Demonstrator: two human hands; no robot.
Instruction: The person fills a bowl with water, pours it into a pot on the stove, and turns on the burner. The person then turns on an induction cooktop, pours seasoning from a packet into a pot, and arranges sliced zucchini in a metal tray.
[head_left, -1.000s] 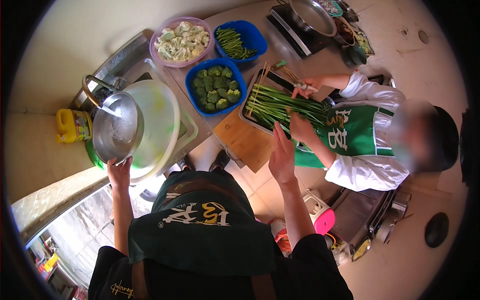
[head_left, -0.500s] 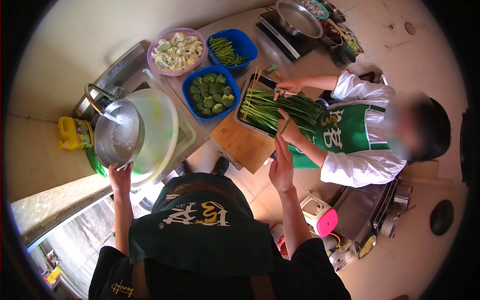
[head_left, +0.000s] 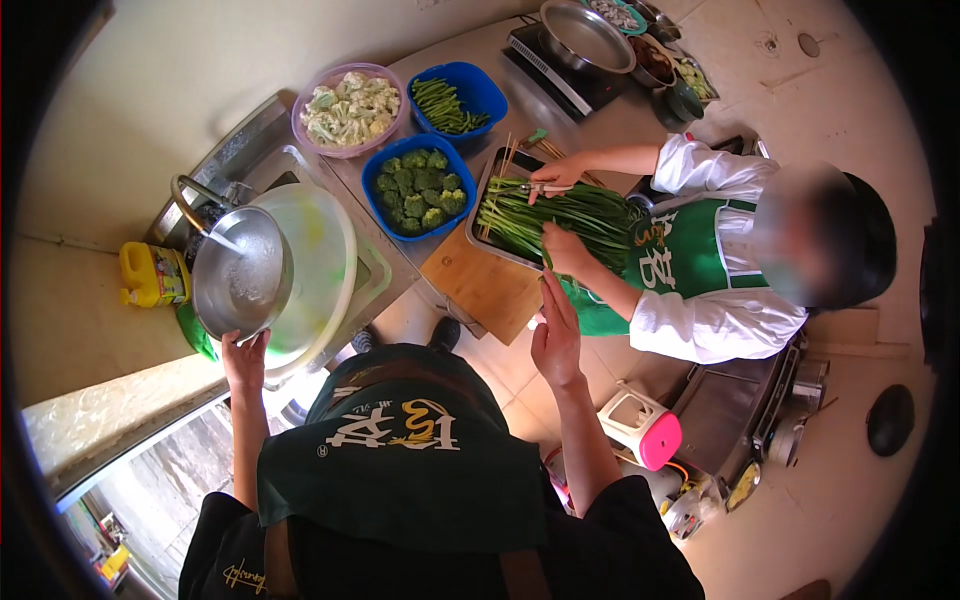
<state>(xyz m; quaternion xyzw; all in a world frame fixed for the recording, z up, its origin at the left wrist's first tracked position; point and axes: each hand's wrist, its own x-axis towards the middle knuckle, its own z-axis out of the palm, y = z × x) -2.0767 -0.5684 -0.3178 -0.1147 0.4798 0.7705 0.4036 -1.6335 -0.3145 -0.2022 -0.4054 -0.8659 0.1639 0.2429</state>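
My left hand grips the near rim of a metal bowl, thumb and fingers closed on it. Water runs from the faucet into the bowl, which is over a large pale tub in the sink. My right hand is raised beside the cutting board, fingers stretched out, with no held thing visible. A co-worker's hand is just beyond my fingertips, over long green stalks in a tray. The co-worker's other hand holds a small metal tool that I cannot identify.
Behind the board stand a blue basin of broccoli, a blue basin of green beans and a pink basin of cauliflower. A yellow jug is left of the bowl. A pink-and-white stool stands on the floor at right.
The co-worker's hands have shifted left over the stalks. My right hand has moved slightly left and lower, fingers still extended. My left hand stays on the bowl's rim while water keeps running.
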